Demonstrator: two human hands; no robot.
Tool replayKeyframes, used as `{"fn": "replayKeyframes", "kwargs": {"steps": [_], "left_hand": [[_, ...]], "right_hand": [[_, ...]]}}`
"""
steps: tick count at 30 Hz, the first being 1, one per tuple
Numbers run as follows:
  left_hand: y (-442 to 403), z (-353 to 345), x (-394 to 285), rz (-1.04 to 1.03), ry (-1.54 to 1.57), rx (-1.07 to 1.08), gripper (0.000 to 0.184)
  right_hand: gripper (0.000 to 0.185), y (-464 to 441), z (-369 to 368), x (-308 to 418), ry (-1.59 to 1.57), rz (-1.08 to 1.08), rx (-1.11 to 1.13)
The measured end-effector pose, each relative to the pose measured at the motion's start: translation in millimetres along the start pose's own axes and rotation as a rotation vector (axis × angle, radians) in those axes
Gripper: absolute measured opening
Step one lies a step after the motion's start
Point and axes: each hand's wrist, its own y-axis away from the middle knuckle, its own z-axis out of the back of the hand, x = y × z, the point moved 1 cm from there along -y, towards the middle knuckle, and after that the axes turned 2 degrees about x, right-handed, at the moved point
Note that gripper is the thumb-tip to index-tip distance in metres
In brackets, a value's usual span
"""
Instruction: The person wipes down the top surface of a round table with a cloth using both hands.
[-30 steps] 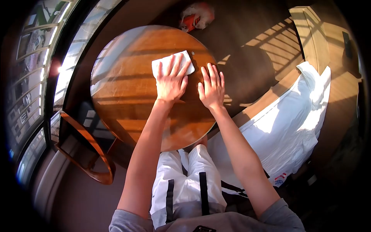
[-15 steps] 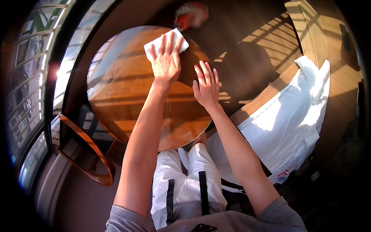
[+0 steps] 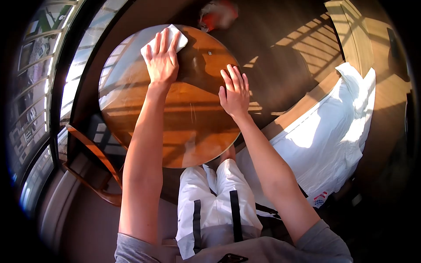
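- Cloth and left hand: compared with the frame half a second earlier, both lie farther left, toward the window; the right hand keeps nearly the same place by the table's right edge.
- Left hand: laid flat, palm down, fingers extended and slightly apart over the cloth; it covers the cloth from above and pinches nothing. How hard it presses cannot be told.
- Cloth: white, with straight edges and corners; it lies on the table near the far rim, left of the middle, and shows on both sides of the fingers.
- Right hand: free of any object, fingers extended with small gaps, thumb standing apart; it is just inside the right rim. Whether the whole palm touches the wood cannot be told.
- Table: round, brown and glossy, crossed by bands of sunlight and shadow; a small round mark shows between the cloth and the right hand.
- Surroundings, left: a curved wooden chair beside the table, partly hidden by the left forearm.
- Surroundings, far side: a red and white bag, blurred, just beyond the rim.
- Surroundings, right: white fabric draped over a wooden bench, with a small coloured print near its lower end.
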Motion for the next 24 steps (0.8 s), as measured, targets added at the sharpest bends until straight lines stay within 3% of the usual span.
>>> {"fn": "replayKeyframes", "kwargs": {"steps": [4, 10, 14, 18, 24], "left_hand": [[28.7, -3.2, -11.6, -0.022, 0.007, -0.085, 0.054], [123.0, 3.0, -92.3, 0.018, 0.025, 0.0, 0.053], [102.5, 7.8, -63.4, -0.05, 0.106, 0.036, 0.052], [58.6, 1.6, -10.0, 0.216, 0.046, -0.061, 0.054], [98.9, 2.7, -70.2, 0.219, -0.023, -0.034, 0.054]], "right_hand": [[0.052, 0.9, -2.5, -1.1, 0.013, 0.011, -0.034], [0.055, 3.0, -3.9, -1.3, 0.025, 0.016, -0.013], [0.055, -2.8, -4.9, -3.3, 0.038, 0.03, -0.021], [0.055, -0.5, -5.2, -3.1, 0.059, 0.027, -0.017], [0.057, 1.5, -5.1, 0.0, 0.113, 0.044, -0.012]]}}
